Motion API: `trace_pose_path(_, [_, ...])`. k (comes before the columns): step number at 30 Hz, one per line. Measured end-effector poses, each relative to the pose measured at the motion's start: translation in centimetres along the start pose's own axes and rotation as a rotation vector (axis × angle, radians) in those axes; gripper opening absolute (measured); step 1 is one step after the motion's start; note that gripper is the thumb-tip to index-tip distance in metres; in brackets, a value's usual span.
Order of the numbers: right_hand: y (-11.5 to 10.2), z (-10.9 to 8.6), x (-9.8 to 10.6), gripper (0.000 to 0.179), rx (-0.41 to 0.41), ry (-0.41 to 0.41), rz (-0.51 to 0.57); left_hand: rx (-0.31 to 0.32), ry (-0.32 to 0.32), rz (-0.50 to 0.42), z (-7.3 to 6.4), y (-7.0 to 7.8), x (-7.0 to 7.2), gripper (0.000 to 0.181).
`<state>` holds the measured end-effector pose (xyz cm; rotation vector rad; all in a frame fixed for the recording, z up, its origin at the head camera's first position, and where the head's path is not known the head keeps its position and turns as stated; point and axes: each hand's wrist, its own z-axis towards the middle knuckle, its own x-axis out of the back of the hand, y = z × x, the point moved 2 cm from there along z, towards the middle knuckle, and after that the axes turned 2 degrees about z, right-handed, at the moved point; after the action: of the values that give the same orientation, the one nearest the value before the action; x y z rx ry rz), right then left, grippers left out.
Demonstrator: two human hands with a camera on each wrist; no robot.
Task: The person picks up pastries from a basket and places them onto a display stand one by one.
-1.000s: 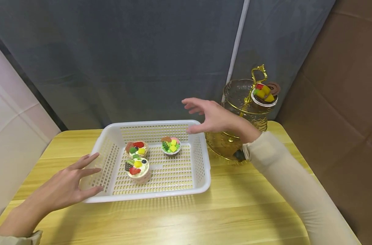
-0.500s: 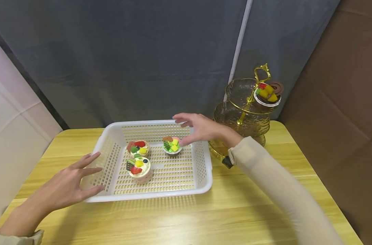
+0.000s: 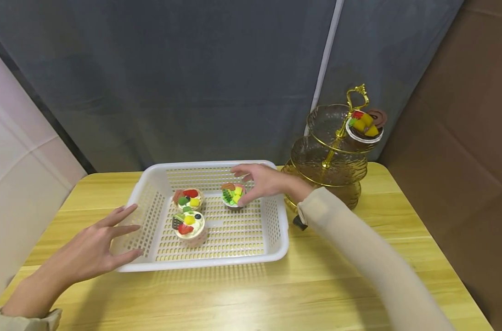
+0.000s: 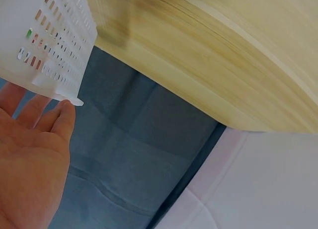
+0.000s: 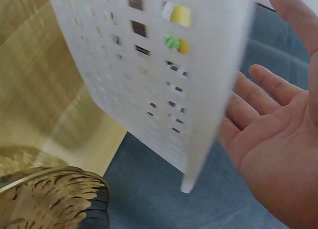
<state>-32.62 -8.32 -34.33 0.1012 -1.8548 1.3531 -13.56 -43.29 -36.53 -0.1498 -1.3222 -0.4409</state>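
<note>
Dark grey cloth (image 3: 172, 82) hangs behind the wood-grain table (image 3: 251, 294). We place the small cupcake with green and yellow topping (image 3: 231, 196) inside the white perforated plastic basket (image 3: 205, 263), right of centre, toward the far edge. Right hand (image 3: 265, 180): thumb apart from the fingers, at the cupcake's right side; contact we cannot tell. We judge this a reach just short of a grip; the next move calls for bringing thumb and fingers together around the cup without pressing the topping. Left hand (image 3: 95, 248): fingers spread, apparently touching the basket's left rim. Toward the basket's left edge we log two cream-topped fruit cupcakes (image 3: 189, 225), one behind the other. Near the table's far right corner: a gold-framed three-tier glass stand (image 3: 327, 160), its top tier bearing a chocolate-brown cupcake with orange-yellow fruit (image 3: 364, 128).
</note>
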Motion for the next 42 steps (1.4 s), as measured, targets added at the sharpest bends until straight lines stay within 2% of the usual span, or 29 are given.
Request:
trace_pose_path(19, [1.0,2.1,-1.4,0.093,-0.068,-0.059,-0.127,-0.012,0.011,-0.002,-0.1,0.0,-0.1,0.055])
trace_pose_path(25, [1.3,2.6,-1.7,0.09,-0.081,-0.068,-0.214,-0.012,0.013,-0.001,-0.2,0.0,-0.1,0.055])
trace_pose_path(33, [1.7,2.8,-1.8,0.089,-0.126,-0.098,-0.165,-0.014,0.02,-0.003,-0.2,0.0,-0.1,0.054])
trace_pose_path(42, [2.1,3.1,-2.0,0.086,-0.137,-0.085,-0.256,-0.015,0.024,0.001,-0.1,0.0,-0.1,0.055])
